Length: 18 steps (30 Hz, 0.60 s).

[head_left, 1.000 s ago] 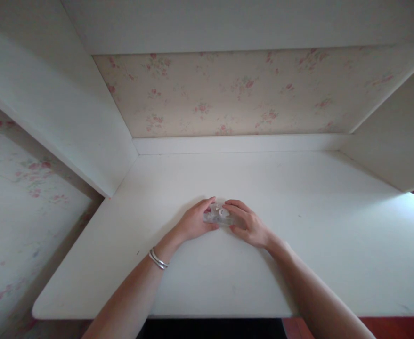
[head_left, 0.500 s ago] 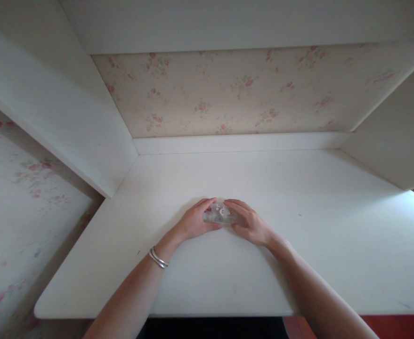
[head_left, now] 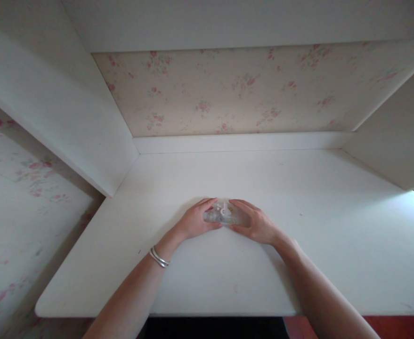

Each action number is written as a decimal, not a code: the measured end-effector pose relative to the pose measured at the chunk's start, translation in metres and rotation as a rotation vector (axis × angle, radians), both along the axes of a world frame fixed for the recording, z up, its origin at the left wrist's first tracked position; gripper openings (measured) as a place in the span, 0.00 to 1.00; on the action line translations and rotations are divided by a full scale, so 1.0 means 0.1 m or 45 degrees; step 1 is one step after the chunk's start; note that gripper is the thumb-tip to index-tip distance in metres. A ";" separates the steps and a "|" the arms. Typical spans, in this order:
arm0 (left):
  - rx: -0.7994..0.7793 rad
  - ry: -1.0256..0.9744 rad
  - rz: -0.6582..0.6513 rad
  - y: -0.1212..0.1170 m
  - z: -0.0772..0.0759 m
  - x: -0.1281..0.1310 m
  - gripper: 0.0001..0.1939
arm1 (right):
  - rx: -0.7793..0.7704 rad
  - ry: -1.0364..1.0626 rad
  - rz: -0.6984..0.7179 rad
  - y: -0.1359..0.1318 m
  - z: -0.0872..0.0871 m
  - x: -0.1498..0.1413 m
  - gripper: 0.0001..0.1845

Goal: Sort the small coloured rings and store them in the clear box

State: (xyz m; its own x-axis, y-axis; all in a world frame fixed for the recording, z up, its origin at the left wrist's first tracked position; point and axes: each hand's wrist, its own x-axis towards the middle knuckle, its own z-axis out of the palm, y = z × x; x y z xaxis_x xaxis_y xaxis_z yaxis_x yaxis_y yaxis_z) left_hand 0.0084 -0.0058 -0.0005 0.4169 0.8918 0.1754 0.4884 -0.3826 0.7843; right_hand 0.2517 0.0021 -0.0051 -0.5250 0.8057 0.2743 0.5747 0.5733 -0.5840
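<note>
My L hand (head_left: 198, 219) & R hand (head_left: 254, 221) curled inward on the desk (head_left: 207, 273), fingers & thumbs gripping a clear plastic container (head_left: 224, 213) btwn them.

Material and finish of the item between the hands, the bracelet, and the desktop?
Item: probably clear plastic, glossy, since it looks see-through with bright glints; glass can't be ruled out.
Bracelet: likely polished silver-toned metal, going by its bright highlights.
Desktop: smooth white, low sheen, perhaps laminate or painted board; no grain shows.
</note>
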 end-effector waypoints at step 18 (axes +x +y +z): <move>0.018 0.091 0.002 0.01 0.02 -0.01 0.38 | 0.037 0.030 0.037 0.01 0.00 0.00 0.34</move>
State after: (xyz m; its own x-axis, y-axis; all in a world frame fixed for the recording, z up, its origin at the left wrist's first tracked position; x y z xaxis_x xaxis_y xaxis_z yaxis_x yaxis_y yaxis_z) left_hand 0.0072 -0.0052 0.0014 0.4273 0.8902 0.1579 0.5437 -0.3926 0.7418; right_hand 0.2515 0.0026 -0.0054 -0.5413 0.7817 0.3098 0.5437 0.6064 -0.5802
